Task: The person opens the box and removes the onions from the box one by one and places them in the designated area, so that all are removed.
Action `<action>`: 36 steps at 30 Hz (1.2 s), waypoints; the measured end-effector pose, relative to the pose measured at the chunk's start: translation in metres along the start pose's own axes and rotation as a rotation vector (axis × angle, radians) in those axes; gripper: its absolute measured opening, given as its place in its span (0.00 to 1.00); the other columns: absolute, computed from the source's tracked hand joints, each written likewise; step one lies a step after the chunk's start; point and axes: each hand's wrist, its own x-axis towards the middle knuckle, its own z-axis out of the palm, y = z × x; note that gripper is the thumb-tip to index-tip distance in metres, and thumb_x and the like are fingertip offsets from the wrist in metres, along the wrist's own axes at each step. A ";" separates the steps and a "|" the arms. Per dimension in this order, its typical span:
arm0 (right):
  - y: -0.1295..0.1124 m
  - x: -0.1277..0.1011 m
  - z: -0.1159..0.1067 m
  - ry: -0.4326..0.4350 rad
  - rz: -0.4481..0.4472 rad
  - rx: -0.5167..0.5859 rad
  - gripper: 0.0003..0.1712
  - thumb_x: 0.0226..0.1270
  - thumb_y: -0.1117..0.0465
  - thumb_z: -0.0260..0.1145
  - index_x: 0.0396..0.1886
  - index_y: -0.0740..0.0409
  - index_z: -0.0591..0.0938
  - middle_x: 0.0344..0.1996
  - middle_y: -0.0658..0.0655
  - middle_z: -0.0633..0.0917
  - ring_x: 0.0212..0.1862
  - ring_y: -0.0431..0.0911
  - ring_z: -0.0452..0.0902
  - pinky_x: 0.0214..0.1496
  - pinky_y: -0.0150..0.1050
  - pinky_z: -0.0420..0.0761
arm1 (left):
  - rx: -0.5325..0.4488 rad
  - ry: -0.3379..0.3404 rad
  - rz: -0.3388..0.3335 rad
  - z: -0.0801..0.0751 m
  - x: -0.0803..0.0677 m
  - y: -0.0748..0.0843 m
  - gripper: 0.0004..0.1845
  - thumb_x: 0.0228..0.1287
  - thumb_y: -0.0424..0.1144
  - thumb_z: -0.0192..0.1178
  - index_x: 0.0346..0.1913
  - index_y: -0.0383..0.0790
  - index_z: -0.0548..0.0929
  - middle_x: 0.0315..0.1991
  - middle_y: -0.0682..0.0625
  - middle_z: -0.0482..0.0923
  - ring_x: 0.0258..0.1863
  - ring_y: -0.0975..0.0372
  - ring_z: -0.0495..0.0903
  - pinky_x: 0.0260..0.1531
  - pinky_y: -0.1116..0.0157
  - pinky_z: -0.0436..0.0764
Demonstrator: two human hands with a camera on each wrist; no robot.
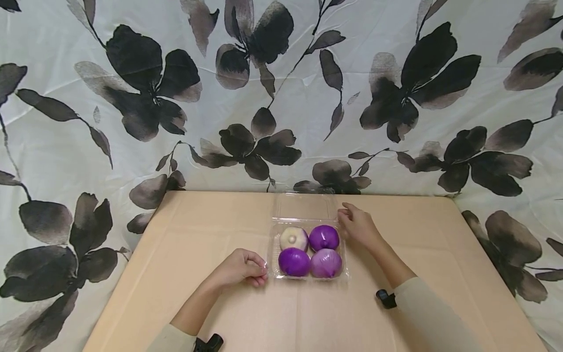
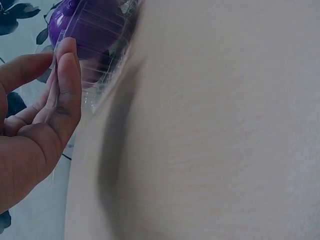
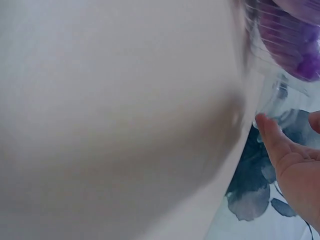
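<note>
- Head view was bright and even, with soft shadows under the hands and slight bending at the edges.
- Both wrist views were blurred, bluish and dimmer, the table [image 2: 210,130] out of focus.

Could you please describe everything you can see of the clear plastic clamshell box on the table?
The clamshell box is thin, clear, ribbed plastic, open, its hinged lid lying flat behind the tray on the tan table. The tray holds four round pieces, three purple and one whitish. The left hand rests at its left edge, the right hand at its right rear corner.
</note>
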 end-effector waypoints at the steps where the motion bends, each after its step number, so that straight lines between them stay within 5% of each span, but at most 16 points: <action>1: -0.001 -0.002 -0.003 0.000 -0.011 0.006 0.30 0.80 0.57 0.58 0.72 0.71 0.70 0.57 0.67 0.86 0.60 0.62 0.83 0.69 0.60 0.79 | -0.002 0.000 -0.003 0.000 0.000 0.000 0.06 0.66 0.26 0.62 0.40 0.23 0.82 0.34 0.32 0.87 0.29 0.59 0.88 0.34 0.63 0.93; 20: -0.022 -0.045 -0.030 -0.062 -0.205 0.078 0.31 0.76 0.63 0.65 0.74 0.62 0.69 0.64 0.66 0.81 0.64 0.61 0.79 0.68 0.57 0.82 | -0.010 -0.032 -0.003 -0.004 -0.002 -0.003 0.06 0.66 0.25 0.61 0.42 0.23 0.81 0.33 0.36 0.88 0.30 0.58 0.89 0.34 0.64 0.93; 30: -0.039 -0.065 -0.038 -0.159 -0.443 -0.047 0.33 0.67 0.64 0.73 0.71 0.57 0.76 0.65 0.58 0.82 0.67 0.56 0.78 0.67 0.58 0.82 | -0.044 -0.026 -0.028 -0.004 -0.003 -0.002 0.06 0.68 0.25 0.62 0.42 0.22 0.81 0.34 0.36 0.88 0.33 0.52 0.91 0.38 0.57 0.93; 36: -0.047 -0.070 -0.040 -0.271 -0.493 -0.141 0.36 0.61 0.59 0.78 0.69 0.53 0.78 0.66 0.52 0.82 0.69 0.54 0.76 0.70 0.60 0.79 | -0.051 -0.026 -0.033 -0.004 -0.005 -0.002 0.07 0.68 0.25 0.63 0.43 0.21 0.81 0.35 0.36 0.89 0.34 0.52 0.91 0.38 0.58 0.93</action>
